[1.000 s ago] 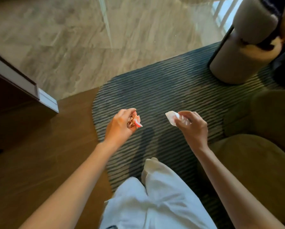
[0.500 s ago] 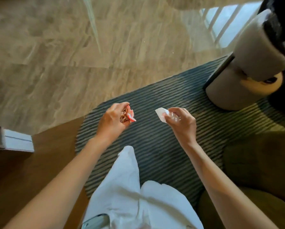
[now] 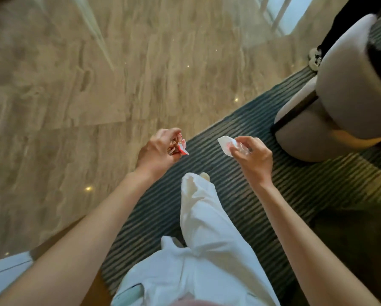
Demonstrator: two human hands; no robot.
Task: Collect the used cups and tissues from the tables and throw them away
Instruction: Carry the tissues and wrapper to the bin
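Note:
My left hand [image 3: 158, 151] is closed around a crumpled red, white and brown wrapper [image 3: 180, 146], held out over the edge of the striped rug. My right hand [image 3: 253, 157] pinches a white tissue [image 3: 226, 144] together with something clear and crinkled, a little to the right at the same height. Both hands hover in the air in front of my white trousers [image 3: 198, 228]. No cup shows in this view.
A dark striped rug [image 3: 240, 195] runs diagonally under me, meeting a glossy beige stone floor [image 3: 97, 85] to the left. A grey upholstered armchair [image 3: 339, 96] stands at the right, a dark olive seat [image 3: 357, 239] at the lower right. A white ledge [image 3: 6, 270] shows bottom left.
I have walked forward: the wooden floor and white ledge slid toward the bottom left, and more stone floor fills the view. Both hands keep the same grip on their items.

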